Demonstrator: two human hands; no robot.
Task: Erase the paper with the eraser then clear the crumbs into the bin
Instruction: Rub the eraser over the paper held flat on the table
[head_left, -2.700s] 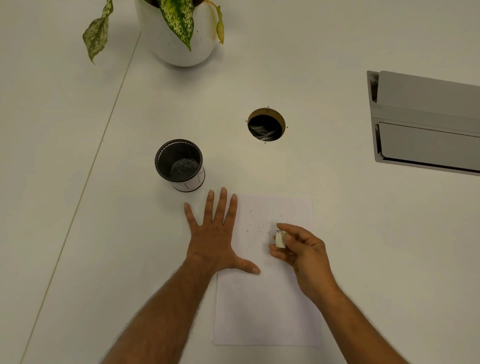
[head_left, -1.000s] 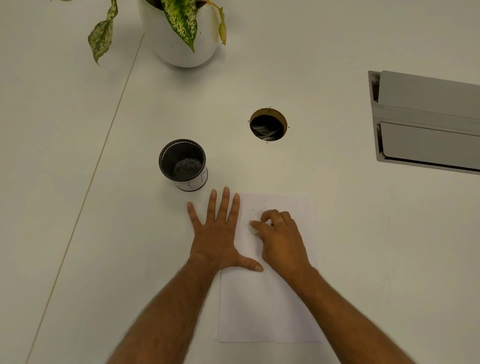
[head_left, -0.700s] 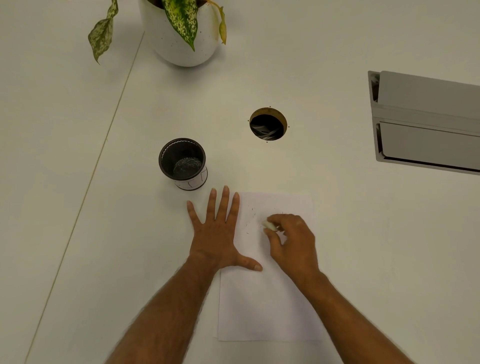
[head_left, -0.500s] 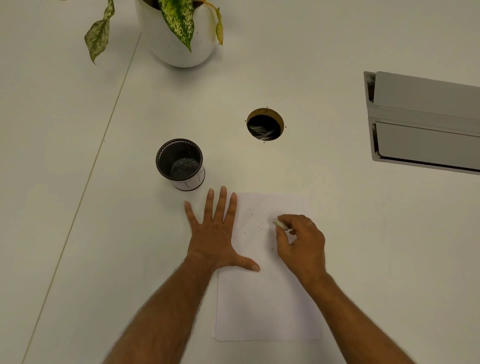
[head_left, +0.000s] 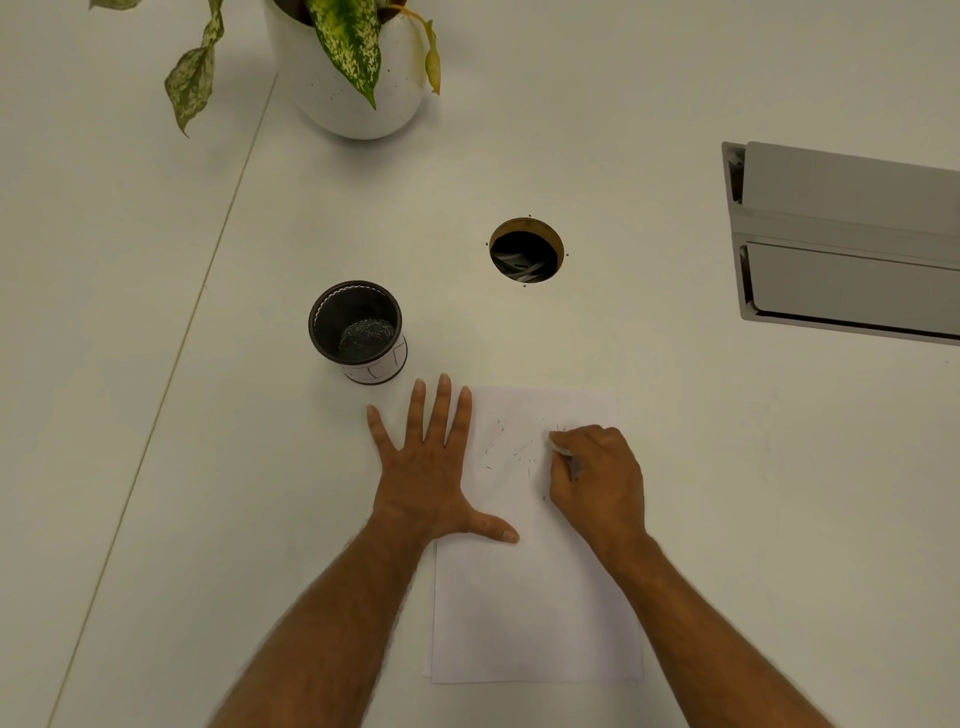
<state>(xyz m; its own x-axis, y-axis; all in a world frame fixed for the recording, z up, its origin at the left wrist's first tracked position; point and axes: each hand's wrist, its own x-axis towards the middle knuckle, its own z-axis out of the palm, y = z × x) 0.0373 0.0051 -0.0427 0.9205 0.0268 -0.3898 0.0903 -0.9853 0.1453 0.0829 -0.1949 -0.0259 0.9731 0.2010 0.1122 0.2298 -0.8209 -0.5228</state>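
White eraser pinched in my right hand, crumbs just left of it.
My left hand, flat, pins the paper; bin lies far-left beyond it.

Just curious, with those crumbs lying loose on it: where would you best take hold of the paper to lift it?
Probably the paper's long side edges, coming in from left and right: it lies flat, and the crumbs sit near its far end, so cupping the sides should keep them on.
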